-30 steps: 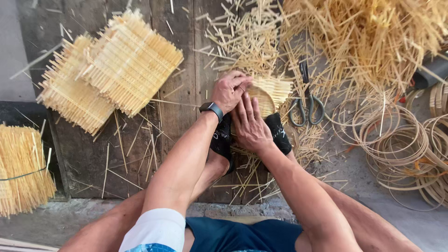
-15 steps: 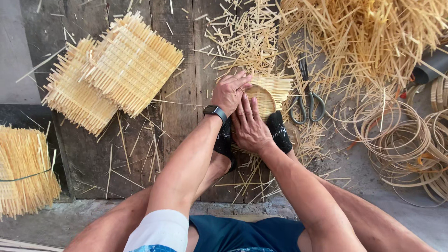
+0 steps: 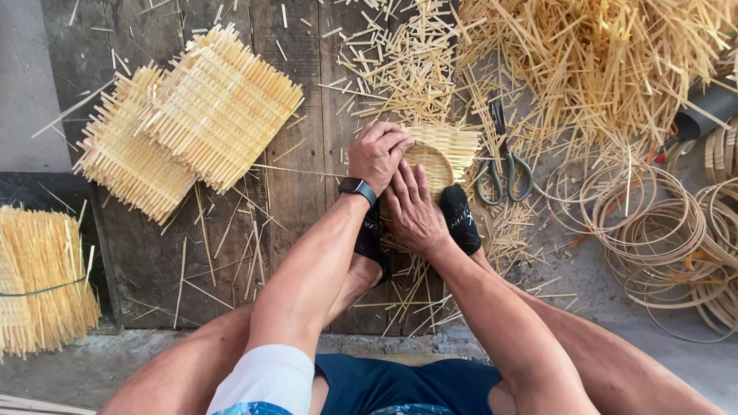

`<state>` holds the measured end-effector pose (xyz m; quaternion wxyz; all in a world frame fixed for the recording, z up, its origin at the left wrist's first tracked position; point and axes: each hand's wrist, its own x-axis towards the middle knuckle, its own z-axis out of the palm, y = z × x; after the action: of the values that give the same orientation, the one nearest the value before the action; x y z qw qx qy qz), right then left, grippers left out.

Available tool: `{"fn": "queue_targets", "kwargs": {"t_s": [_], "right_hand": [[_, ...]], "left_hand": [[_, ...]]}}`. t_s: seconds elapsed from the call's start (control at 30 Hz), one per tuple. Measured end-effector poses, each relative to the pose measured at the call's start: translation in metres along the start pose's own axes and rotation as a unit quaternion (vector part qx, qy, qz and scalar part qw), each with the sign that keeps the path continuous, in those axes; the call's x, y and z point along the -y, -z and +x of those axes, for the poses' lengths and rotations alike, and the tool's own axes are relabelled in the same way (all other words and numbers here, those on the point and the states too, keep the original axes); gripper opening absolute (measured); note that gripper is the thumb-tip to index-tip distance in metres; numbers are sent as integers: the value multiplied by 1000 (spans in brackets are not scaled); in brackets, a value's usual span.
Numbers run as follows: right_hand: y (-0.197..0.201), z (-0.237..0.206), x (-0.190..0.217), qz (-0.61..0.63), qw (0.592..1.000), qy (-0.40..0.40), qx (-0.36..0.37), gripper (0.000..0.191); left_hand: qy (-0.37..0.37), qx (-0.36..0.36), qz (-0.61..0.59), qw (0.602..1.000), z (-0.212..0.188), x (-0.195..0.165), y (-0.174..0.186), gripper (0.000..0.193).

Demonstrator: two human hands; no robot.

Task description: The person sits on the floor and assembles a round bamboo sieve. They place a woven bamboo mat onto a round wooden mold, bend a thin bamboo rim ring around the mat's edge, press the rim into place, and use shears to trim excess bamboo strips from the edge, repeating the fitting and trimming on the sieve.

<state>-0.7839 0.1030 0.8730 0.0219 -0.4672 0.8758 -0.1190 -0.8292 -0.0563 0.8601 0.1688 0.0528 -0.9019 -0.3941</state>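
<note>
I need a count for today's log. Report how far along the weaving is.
Done: two woven square mats lie stacked on the boards. In hand: the left hand and right hand press a small woven piece held down by both feet. Left: a pile of loose strips, coiled hoops and a tied bundle lie unused.

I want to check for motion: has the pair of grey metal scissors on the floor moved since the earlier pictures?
No. The grey metal scissors lie as before, just right of the round woven bamboo piece, handles toward the person, relative to the wooden floor planks.
</note>
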Motion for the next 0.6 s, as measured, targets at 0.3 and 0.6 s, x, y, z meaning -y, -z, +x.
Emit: {"fn": "queue_targets", "kwargs": {"t_s": [0.3,0.6], "right_hand": [[7,12,5,-35,999,-5,9,69],[43,-22,13,103,994,-13,-29,25]], "left_hand": [[-10,7,-33,999,3,3,4,14],[21,28,-61,998,9,1,7,20]]}}
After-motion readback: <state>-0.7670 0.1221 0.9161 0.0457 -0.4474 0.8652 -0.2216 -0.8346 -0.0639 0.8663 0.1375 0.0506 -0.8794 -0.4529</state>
